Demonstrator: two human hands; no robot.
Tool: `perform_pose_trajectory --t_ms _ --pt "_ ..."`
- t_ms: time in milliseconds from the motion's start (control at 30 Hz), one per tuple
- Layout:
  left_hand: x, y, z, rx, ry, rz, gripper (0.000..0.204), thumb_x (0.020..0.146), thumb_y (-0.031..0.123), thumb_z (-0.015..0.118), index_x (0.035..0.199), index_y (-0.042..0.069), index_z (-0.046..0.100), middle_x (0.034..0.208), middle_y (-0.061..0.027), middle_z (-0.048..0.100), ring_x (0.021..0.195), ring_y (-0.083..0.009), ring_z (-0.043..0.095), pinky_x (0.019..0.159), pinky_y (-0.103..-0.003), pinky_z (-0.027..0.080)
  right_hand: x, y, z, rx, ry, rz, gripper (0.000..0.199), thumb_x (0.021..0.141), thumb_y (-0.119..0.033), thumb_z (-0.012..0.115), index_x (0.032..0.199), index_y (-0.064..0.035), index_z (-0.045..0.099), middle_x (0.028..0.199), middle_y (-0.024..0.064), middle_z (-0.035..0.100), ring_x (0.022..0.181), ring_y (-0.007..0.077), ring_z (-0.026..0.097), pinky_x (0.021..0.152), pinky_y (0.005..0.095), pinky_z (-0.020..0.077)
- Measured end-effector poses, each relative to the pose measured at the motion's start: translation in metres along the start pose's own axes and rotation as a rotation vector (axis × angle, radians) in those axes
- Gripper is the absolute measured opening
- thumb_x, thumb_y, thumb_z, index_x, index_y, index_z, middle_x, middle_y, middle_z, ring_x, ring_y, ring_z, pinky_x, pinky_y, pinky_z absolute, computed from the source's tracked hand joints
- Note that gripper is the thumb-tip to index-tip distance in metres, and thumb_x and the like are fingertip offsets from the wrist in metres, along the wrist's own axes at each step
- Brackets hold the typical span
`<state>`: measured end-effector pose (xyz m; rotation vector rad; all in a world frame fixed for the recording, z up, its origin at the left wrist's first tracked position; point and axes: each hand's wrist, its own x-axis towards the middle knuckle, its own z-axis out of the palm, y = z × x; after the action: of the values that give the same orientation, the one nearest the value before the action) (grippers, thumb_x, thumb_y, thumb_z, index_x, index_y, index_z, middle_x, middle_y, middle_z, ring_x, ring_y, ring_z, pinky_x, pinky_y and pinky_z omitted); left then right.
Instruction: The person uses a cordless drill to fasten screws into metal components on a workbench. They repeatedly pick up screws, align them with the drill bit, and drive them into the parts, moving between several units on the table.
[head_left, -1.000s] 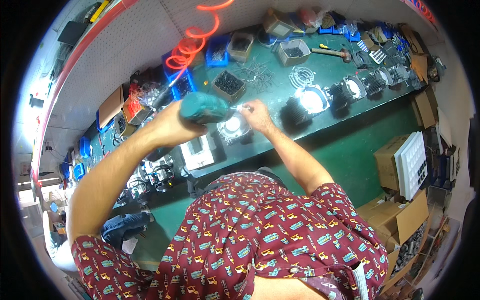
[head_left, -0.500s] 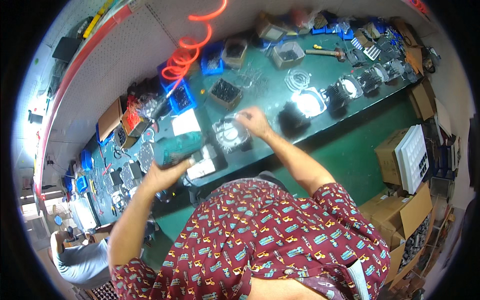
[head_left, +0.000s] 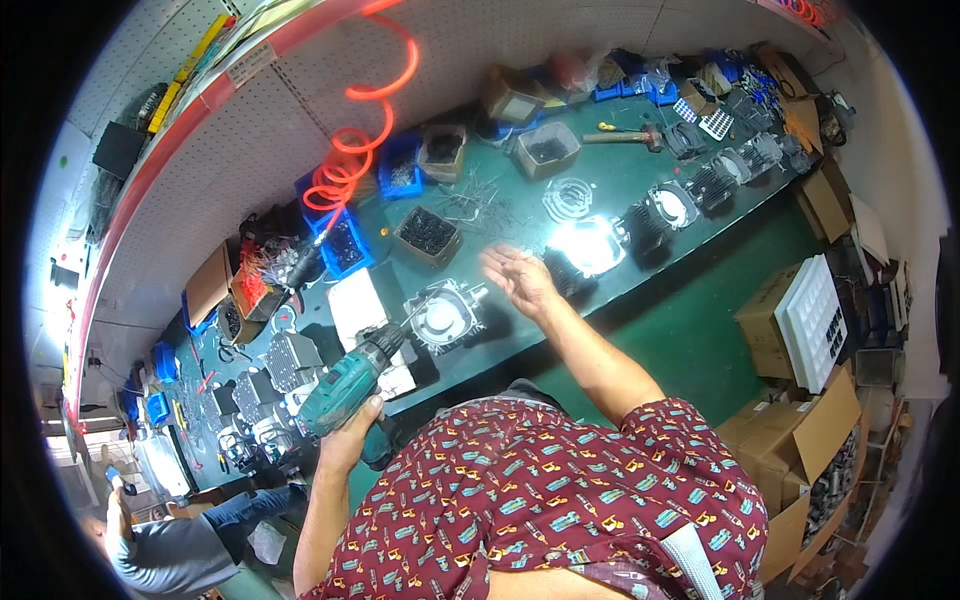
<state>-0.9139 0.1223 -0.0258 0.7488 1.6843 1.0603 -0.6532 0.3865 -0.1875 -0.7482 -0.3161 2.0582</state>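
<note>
Along the near edge of the green workbench [head_left: 520,338], which slants upward to the right, a strip of smooth top shows between that edge and a round metal housing [head_left: 445,317]. Beyond the edge, green floor [head_left: 690,300] spreads rightward to the cardboard boxes [head_left: 765,440]. On the left, room is tighter: a flat white slab [head_left: 355,303] lies just beside the housing, partly hidden by a power drill [head_left: 343,390]. Behind the housing, more green top reaches to a small open box of dark screws [head_left: 428,232].

The housing is pale, shiny metal with a ring-shaped opening and small lugs around its rim. The drill has a teal body, a black chuck and a thin, straight bit. Farther right stand a brightly lit housing [head_left: 592,247] and a row of dark, finned housings [head_left: 655,215]; flat, pale rings [head_left: 568,200] lie behind them. A red coiled hose [head_left: 345,170] hangs over the blue bins [head_left: 345,245].

The left hand [head_left: 352,432] is closed around the drill, its forearm rising from below, with the bit aimed up and right at the housing's left rim; whether the tip touches cannot be told. The right hand [head_left: 522,280] is open, fingers extended and slightly parted above the bench, between the round housing and the lit one.
</note>
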Motion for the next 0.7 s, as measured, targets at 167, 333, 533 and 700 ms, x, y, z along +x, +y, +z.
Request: perform_pose_trajectory --t_ms 167,333,533,700 --pt "-0.003 -0.010 0.003 0.014 0.000 -0.021 0.023 0.091 0.016 0.072 0.108 0.001 0.066 0.086 -0.0038 0.065 0.076 -0.0135 0.061 0.071 -0.030 0.050 -0.013 -0.008 0.002 -0.093 0.011 -0.033 0.039 0.099 0.002 0.051 0.135 0.0131 0.042 0.130 0.0282 0.057 0.118 0.0359 0.062 0.097 0.0418 0.0567" --pt "-0.011 -0.008 0.022 -0.011 0.038 -0.037 0.027 0.091 0.017 0.073 0.110 0.000 0.066 0.086 -0.0046 0.065 0.076 -0.0145 0.062 0.072 -0.030 0.051 -0.030 -0.014 0.008 -0.268 0.002 0.041 0.030 0.100 -0.014 0.060 0.120 0.0078 0.054 0.104 0.0207 0.068 0.089 0.0267 0.072 0.077 0.0357 0.0627" --pt "-0.012 -0.008 0.035 -0.044 0.032 0.007 0.025 0.089 0.012 0.075 0.111 0.001 0.068 0.089 -0.0029 0.067 0.079 -0.0125 0.062 0.073 -0.029 0.052 -0.014 -0.015 0.003 -0.667 0.098 -0.007 0.024 0.094 -0.028 0.069 0.086 -0.0049 0.065 0.069 0.0016 0.061 0.053 0.0078 0.052 0.048 0.0246 0.0427" --pt "-0.019 -0.027 0.023 -0.043 0.102 -0.043 0.028 0.088 0.012 0.076 0.113 0.002 0.067 0.093 -0.0040 0.068 0.080 -0.0129 0.063 0.071 -0.030 0.053 0.040 -0.007 -0.002 -0.972 0.093 -0.005 0.020 0.094 -0.021 0.067 0.094 -0.0004 0.069 0.071 0.0029 0.062 0.053 0.0092 0.053 0.049 0.0258 0.0430"
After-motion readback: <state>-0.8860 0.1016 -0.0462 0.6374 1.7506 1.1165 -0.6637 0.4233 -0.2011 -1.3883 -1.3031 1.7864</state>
